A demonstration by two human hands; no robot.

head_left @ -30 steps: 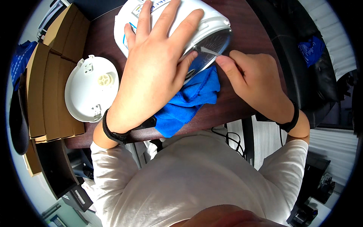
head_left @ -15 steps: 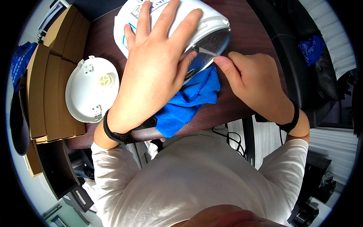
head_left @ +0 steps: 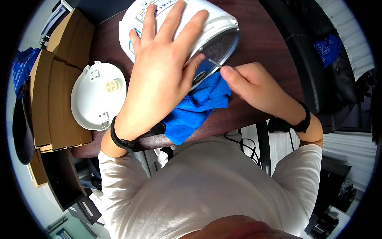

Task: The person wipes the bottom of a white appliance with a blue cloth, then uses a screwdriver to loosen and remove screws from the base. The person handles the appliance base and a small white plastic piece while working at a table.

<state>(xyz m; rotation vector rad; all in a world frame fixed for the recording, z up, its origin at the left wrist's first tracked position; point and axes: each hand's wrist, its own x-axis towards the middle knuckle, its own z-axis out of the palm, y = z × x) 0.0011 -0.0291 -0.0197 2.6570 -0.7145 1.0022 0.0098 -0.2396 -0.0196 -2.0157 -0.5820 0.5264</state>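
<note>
A white rounded plastic housing (head_left: 217, 16) lies at the far side of the desk, its shiny dark metal face (head_left: 223, 44) turned toward the near right. Across the housing my left hand (head_left: 159, 67) rests with its fingers spread, the thumb reaching over the metal face. My right hand (head_left: 250, 81) is closed on a thin metal rod-shaped tool (head_left: 215, 63), pinched between thumb and fingers; its grip end is hidden. The tool's tip points toward the metal face near my left thumb, seemingly clear of it. A crumpled blue cloth (head_left: 195, 113) lies partly under the housing.
A round white plastic cover (head_left: 89, 105) lies inside-up to the left. Beside it stand brown cardboard boxes (head_left: 59, 99) in a row. Black padded seating (head_left: 314, 75) with a blue bag (head_left: 328, 51) on it is past the desk's right edge. Cables (head_left: 250, 149) hang below the near edge.
My right hand has drawn slightly back toward me, and the tool's tip has moved away from the spot by my left thumb. The left hand and housing have barely shifted.
</note>
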